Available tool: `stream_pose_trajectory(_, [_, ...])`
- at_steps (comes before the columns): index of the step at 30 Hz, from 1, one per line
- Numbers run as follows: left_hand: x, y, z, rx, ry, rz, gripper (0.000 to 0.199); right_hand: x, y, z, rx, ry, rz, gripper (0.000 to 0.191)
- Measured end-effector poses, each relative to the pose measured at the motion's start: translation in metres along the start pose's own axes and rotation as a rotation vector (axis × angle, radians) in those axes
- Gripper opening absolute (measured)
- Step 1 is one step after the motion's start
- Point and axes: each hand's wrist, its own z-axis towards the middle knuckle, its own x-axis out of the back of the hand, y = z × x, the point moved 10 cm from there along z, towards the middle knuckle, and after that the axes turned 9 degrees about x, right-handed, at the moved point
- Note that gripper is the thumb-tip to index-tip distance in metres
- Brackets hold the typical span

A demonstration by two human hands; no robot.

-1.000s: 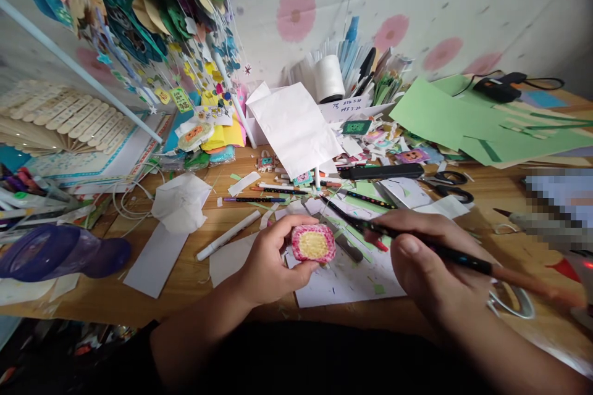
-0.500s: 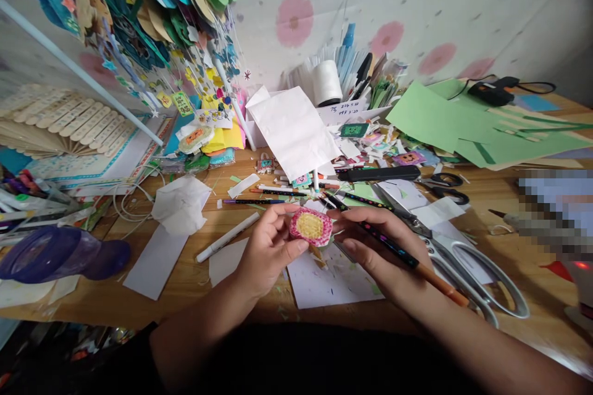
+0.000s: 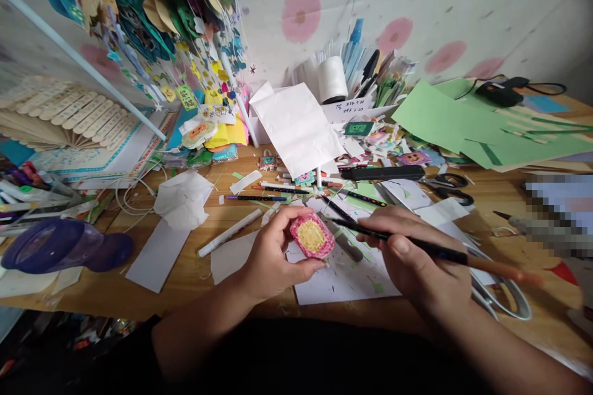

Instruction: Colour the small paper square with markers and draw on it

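Head view: left hand (image 3: 267, 262) holds the pink piece (image 3: 312, 236) at the right end of its grip; right hand (image 3: 419, 265) holds a pen (image 3: 440, 251), tip near this piece.

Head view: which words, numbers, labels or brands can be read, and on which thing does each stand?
"495 3:20": handwritten, apparently, lower line, on the white box.
"224": probably, upper line, same box; other marks there unclear.
Too small or blurred: marks on the hanging yellow-green tag, wooden sticks and green card.
No readable brand.
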Motion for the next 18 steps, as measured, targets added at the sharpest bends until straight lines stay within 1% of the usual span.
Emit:
stream_pose_trajectory(2, [-0.002,0.003,-0.001,-0.037,-0.018,0.071,0.06,0.007,-0.002,0.0,0.028,0.029,-0.004,0.02])
stream_pose_trajectory(4, [-0.003,0.004,-0.002,-0.058,-0.033,0.138,0.061,0.009,-0.004,0.002,0.028,0.04,-0.01,0.015])
stream_pose_trajectory(8, [-0.006,0.006,-0.003,-0.07,-0.064,0.21,0.062,0.003,-0.013,0.007,0.044,-0.016,-0.065,0.01])
stream_pose_trajectory(10, [-0.006,0.008,-0.003,-0.081,-0.069,0.222,0.061,0.003,-0.015,0.007,0.065,-0.014,-0.016,0.011])
stream_pose_trajectory(13, [-0.006,0.009,-0.003,-0.08,-0.069,0.213,0.061,0.009,-0.013,0.005,0.057,0.046,0.046,0.012])
stream_pose_trajectory(14, [-0.006,0.009,-0.004,-0.076,-0.07,0.205,0.061,0.009,-0.01,0.004,0.038,0.043,0.021,0.011])
stream_pose_trajectory(16, [-0.006,0.008,-0.004,-0.067,-0.073,0.191,0.06,0.006,-0.007,0.003,0.006,-0.01,-0.049,0.011])
stream_pose_trajectory(18, [-0.006,0.007,-0.004,-0.062,-0.073,0.188,0.06,0.004,-0.009,0.003,0.012,-0.037,-0.052,0.012])
